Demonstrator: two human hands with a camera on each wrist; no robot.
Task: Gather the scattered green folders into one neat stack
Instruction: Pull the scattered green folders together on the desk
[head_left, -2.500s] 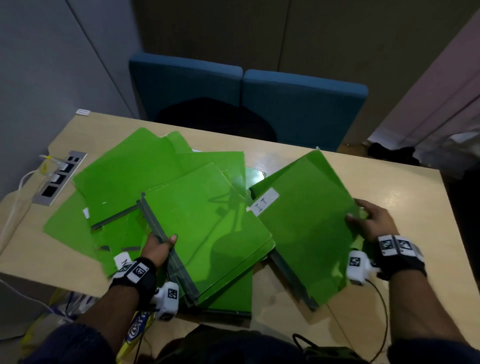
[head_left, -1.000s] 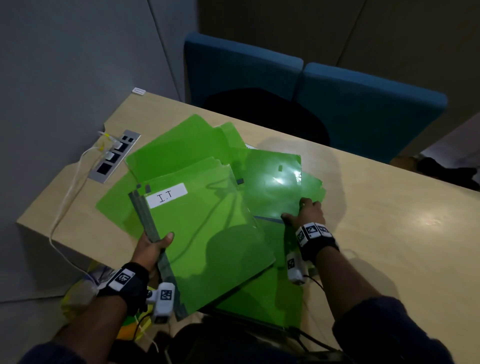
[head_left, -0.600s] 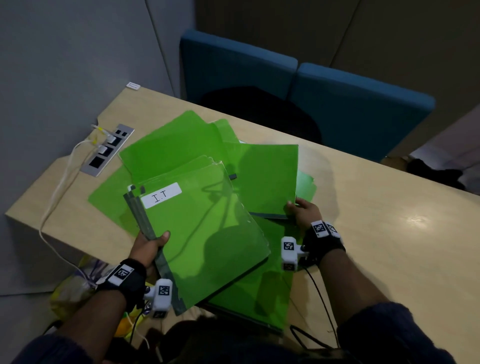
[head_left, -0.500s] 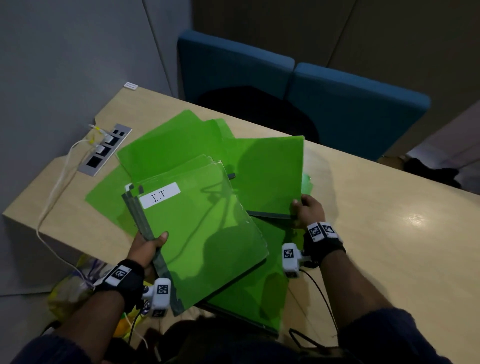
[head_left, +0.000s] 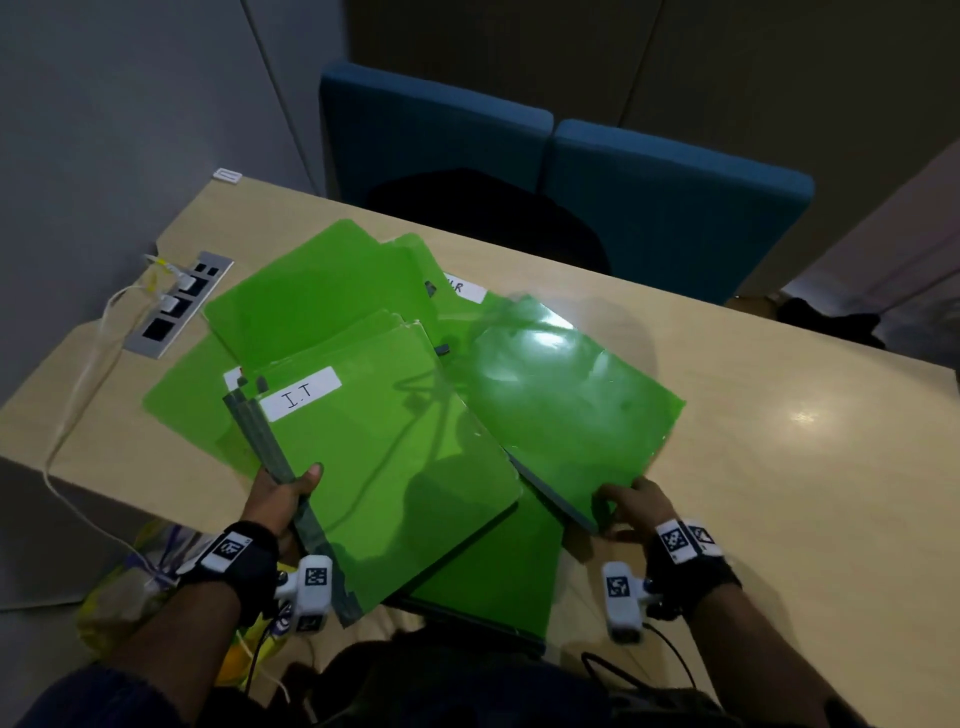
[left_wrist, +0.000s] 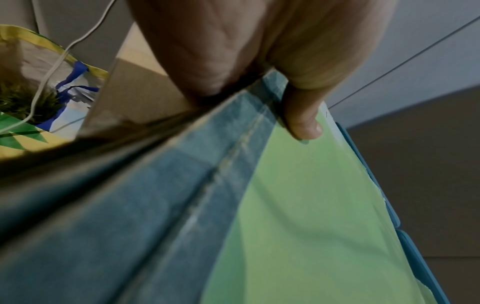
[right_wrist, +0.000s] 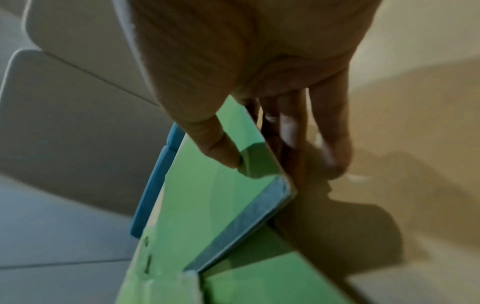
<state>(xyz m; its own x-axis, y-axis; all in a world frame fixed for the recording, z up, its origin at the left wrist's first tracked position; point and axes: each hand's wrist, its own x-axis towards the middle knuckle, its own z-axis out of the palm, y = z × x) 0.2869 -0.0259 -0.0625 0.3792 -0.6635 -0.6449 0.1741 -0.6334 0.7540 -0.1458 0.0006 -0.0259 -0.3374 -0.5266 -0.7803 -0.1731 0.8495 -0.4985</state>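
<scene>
Several green folders lie overlapping on the wooden table (head_left: 779, 467). My left hand (head_left: 283, 493) grips the grey spine edge of a small stack (head_left: 384, 467), thumb on top; its top folder carries a white "I.T" label (head_left: 301, 400). In the left wrist view the thumb (left_wrist: 301, 115) presses that green cover. My right hand (head_left: 631, 506) pinches the near corner of another green folder (head_left: 561, 400), lifted and tilted beside the stack. The right wrist view shows the thumb (right_wrist: 218, 148) on top of that folder (right_wrist: 207, 205), fingers below. More folders (head_left: 322, 296) lie spread behind and under.
A power socket panel (head_left: 179, 304) with white cables sits at the table's left. Two blue chairs (head_left: 571, 182) stand behind the far edge. A yellow bag (head_left: 124, 597) lies on the floor at lower left. Bare tabletop extends to the right.
My right hand took hold of a loose folder in the middle, lifted it and swung it right and toward me. My left hand kept holding the I.T stack.
</scene>
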